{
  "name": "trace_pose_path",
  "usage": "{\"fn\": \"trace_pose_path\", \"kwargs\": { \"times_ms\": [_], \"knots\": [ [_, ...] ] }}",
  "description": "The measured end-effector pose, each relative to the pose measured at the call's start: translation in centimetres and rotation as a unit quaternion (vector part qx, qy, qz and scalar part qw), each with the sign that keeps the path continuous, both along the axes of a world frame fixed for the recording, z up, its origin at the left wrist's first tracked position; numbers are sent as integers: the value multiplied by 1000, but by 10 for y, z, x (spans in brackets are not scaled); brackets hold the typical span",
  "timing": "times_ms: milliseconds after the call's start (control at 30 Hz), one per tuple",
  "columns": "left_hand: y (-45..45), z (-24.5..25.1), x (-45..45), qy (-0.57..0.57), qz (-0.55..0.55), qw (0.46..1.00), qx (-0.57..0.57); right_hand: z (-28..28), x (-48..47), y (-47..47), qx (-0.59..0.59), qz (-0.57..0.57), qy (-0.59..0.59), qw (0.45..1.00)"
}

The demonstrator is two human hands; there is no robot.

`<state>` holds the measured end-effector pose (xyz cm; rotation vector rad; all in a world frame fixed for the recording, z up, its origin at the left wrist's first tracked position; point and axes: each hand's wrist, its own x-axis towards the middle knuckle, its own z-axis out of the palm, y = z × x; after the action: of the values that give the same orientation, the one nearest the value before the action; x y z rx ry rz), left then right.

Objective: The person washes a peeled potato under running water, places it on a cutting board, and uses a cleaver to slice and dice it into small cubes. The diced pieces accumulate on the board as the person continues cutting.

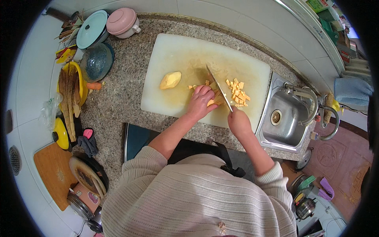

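Note:
My right hand [239, 122] grips the handle of a kitchen knife [218, 86], its blade slanting away over a white plastic cutting board [165, 50]. Close to the left of the blade, my left hand [202, 102] presses down on cut yellow-orange root vegetable sticks [217, 98], partly hidden under the fingers. To the right of the knife lies a loose heap of small cubes [238, 93] of the same colour. A peeled yellow tuber [170, 80], perhaps a sweet potato, rests whole on the board's left side. A few small bits lie by my left fingertips.
A stainless steel sink [291, 118] borders the board on the right. Along the left wall stand a pink lidded bowl [122, 22], a light-blue lidded pot [92, 29], a glass bowl [96, 62], a yellow basin [83, 86] and a straw brush [68, 94]. A carrot piece [94, 86] lies nearby.

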<state>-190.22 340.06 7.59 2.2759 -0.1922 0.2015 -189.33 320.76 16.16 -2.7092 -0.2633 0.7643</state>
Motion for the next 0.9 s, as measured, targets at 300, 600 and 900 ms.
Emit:
{"fn": "trace_pose_path", "kwargs": {
  "times_ms": [300,600,900],
  "knots": [
    [2,6,-5,-9,-8,1000,7,6,11,-10,35,10,-61,997],
    [4,4,-9,-10,-6,1000,-5,49,-10,-17,7,40,8,999],
    [7,5,-5,10,-6,1000,12,-18,7,13,11,10,-31,999]
  ]
}}
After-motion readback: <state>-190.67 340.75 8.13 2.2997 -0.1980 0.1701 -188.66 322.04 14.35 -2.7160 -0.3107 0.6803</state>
